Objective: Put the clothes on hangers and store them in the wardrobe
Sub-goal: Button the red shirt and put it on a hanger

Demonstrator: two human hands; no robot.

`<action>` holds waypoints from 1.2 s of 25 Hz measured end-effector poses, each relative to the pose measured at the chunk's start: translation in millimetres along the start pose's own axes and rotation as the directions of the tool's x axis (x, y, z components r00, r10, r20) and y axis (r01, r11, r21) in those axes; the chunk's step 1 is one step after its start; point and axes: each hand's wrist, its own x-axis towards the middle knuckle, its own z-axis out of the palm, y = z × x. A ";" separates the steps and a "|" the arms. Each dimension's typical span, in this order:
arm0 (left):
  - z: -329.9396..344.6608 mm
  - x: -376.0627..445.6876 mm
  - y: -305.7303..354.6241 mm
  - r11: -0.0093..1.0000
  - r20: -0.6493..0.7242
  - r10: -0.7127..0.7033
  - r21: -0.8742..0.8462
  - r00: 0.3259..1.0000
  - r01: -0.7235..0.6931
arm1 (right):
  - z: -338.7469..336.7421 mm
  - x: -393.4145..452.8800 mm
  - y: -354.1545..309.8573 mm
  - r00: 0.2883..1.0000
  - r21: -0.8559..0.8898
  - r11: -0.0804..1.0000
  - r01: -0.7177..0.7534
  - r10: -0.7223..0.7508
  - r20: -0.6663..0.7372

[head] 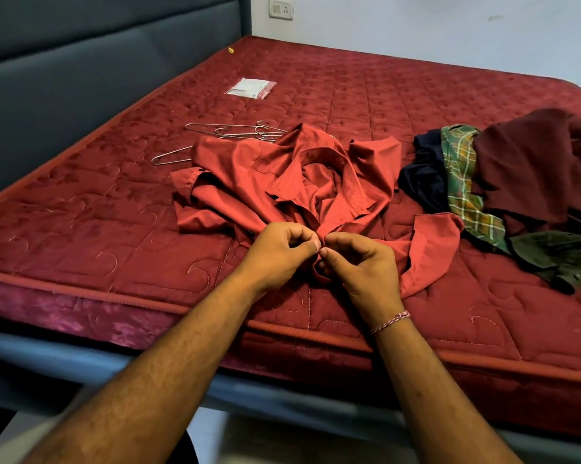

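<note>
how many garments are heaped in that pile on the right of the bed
4 visible: a navy one at the pile's left, a green plaid one beside it, a maroon one on top, an olive one nearest. More may be hidden underneath.

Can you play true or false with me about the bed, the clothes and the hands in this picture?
1. Both hands pinch the red shirt. True: the left hand and right hand meet at its front edge.
2. The wire hangers are in the person's hands. False: they lie on the mattress behind the shirt.
3. A pile of other clothes sits to the right of the shirt. True.
4. The red shirt is already on a hanger. False: it lies crumpled on the mattress.
5. The right wrist wears a thread bracelet. True.
</note>
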 end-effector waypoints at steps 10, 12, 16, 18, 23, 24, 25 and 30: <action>7.9 -8.3 -4.8 0.999 -0.158 0.024 0.047 0.987 -0.016 | 8.1 -1.8 2.7 0.986 -0.353 0.922 0.157 -0.167 0.003; 7.3 -9.1 -7.8 0.997 -0.181 0.042 0.071 0.983 -0.030 | 6.4 -3.0 1.8 0.997 -0.256 0.964 0.070 -0.073 -0.001; 6.9 -12.1 -11.5 0.985 -0.215 0.088 0.165 0.973 -0.053 | 2.7 -3.3 3.4 0.999 -0.211 0.977 0.031 -0.038 -0.028; 7.2 -13.7 -10.5 0.985 -0.219 0.095 0.164 0.971 -0.059 | 4.7 -5.1 1.8 0.996 -0.274 0.960 0.058 -0.074 -0.049; 7.2 -17.9 -9.6 0.973 -0.246 0.121 0.223 0.962 -0.066 | 8.8 -6.1 -2.6 0.986 -0.439 0.897 0.054 -0.116 -0.116; 7.5 -17.9 -9.9 0.970 -0.239 0.129 0.232 0.962 -0.072 | 9.2 -5.7 -2.2 0.989 -0.416 0.909 0.042 -0.097 -0.111; 8.3 -17.8 -9.8 0.968 -0.234 0.135 0.240 0.963 -0.078 | 8.8 -5.0 -1.4 0.991 -0.378 0.925 0.038 -0.083 -0.104; 10.2 -16.3 -10.8 0.914 -0.276 0.160 0.404 0.948 -0.037 | 3.9 0.5 0.5 1.000 -0.225 0.974 0.000 0.004 0.017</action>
